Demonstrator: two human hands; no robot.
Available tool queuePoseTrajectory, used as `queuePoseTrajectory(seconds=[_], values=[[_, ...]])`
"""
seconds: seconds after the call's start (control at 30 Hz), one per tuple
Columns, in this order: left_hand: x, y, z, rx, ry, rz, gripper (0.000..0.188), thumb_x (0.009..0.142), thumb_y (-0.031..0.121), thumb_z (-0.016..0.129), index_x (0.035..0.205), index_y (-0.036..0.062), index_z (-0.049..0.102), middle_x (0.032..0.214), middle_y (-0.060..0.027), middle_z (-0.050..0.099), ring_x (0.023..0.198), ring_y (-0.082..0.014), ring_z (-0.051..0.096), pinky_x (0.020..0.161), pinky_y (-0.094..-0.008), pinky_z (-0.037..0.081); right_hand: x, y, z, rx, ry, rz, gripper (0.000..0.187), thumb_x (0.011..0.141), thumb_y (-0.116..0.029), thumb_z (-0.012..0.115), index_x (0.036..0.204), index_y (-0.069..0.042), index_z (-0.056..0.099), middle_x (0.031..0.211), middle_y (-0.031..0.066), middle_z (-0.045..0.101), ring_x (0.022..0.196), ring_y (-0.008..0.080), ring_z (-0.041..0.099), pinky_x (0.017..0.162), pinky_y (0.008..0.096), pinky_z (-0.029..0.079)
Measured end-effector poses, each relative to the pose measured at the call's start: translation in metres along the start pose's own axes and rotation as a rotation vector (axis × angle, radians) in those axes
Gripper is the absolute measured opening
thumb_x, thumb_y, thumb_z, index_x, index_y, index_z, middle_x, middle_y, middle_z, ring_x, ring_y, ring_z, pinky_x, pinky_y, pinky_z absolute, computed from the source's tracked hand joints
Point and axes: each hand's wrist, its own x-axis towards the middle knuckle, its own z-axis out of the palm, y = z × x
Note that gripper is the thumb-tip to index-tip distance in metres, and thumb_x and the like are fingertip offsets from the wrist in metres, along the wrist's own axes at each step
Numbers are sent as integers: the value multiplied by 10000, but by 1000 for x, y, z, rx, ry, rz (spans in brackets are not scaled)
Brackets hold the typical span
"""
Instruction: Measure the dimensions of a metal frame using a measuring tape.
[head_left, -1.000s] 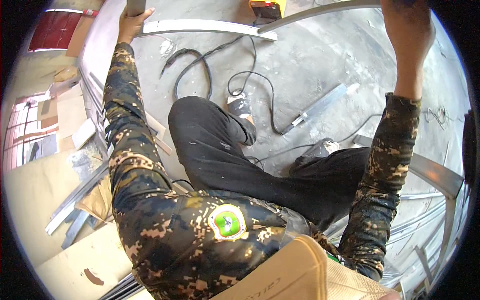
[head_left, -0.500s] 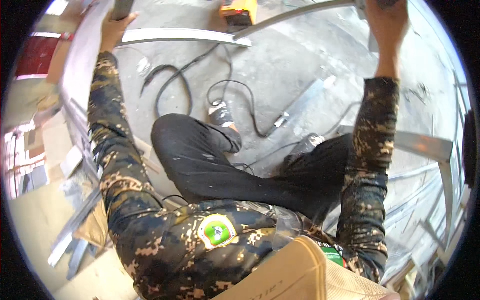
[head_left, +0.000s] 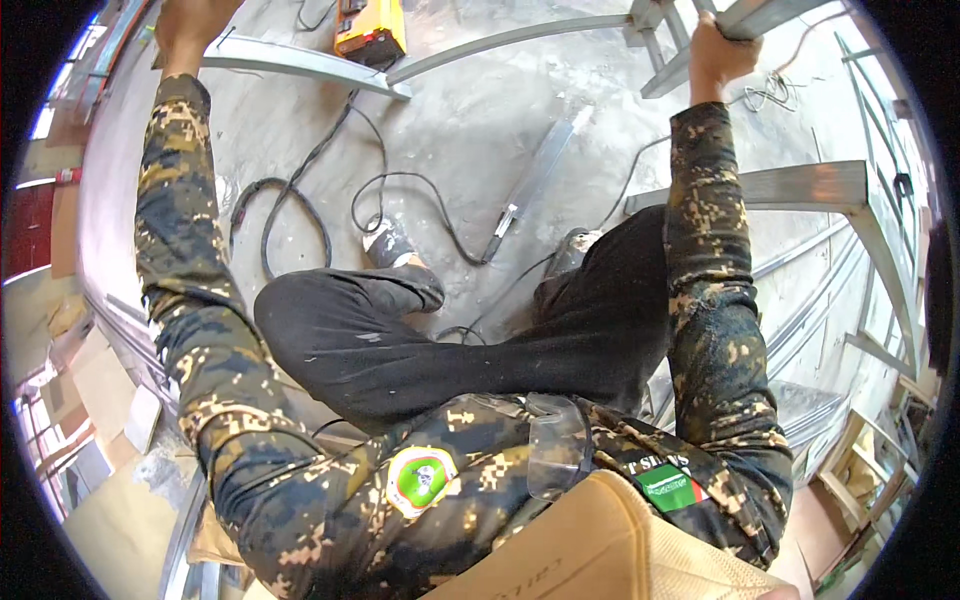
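Observation:
My right hand [head_left: 724, 58] is closed round a grey metal bar [head_left: 768, 16] at the top right. Short metal crosspieces [head_left: 668, 72] join beside it, and a curved metal strip [head_left: 515, 40] runs left from there. At the top left, the upper edge of the picture cuts off my left hand [head_left: 190, 28], so its fingers and anything in them are mostly hidden. Just by its wrist begins a straight metal bar [head_left: 310, 60], whose other end lies near the curved strip. Both my arms reach forward in camouflage sleeves.
An orange and black machine [head_left: 370, 32] stands on the concrete floor beyond the bars. Black cable [head_left: 322, 165] loops before my feet, near a flat metal strip [head_left: 548, 160]. A bent metal frame [head_left: 810, 186] stands on the right; boards and offcuts [head_left: 105, 385] lie on the left.
The whole view has shifted, so the floor things appear farther left. My left hand sits nearer the upper edge. My right hand and the bar it grips now show more fully.

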Motion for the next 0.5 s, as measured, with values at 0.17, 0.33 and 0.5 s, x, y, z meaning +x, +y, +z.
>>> queuePoseTrajectory(seconds=[0.17, 0.33, 0.5], values=[[-17, -34, 28, 138, 154, 186, 680, 709, 556, 811, 1106, 30, 642, 1186, -213, 633, 1086, -261, 599, 894, -420, 462, -8, -22, -5, 80, 19, 44, 410, 680, -163, 745, 1004, 35, 590, 814, 193, 668, 757, 353, 653, 705, 419, 512], [-105, -118, 103, 146, 401, -674, 1193, 643, 563, 857, 1353, -123, 188, 1252, -223, 270, 1217, -321, 286, 1051, -493, 291, -14, -31, 8, 27, -2, 151, 503, 671, -161, 739, 1086, 74, 577, 864, 221, 672, 775, 375, 654, 726, 407, 525], [-143, -48, 183, -988, 489, -1166, 932, 713, 222, 858, 1356, -115, 273, 1316, -267, 484, 1162, -332, 542, 1018, -491, 433, -5, -19, -1, 125, 73, -86, 424, 652, -186, 735, 974, 40, 578, 762, 183, 644, 694, 342, 632, 644, 418, 502]])
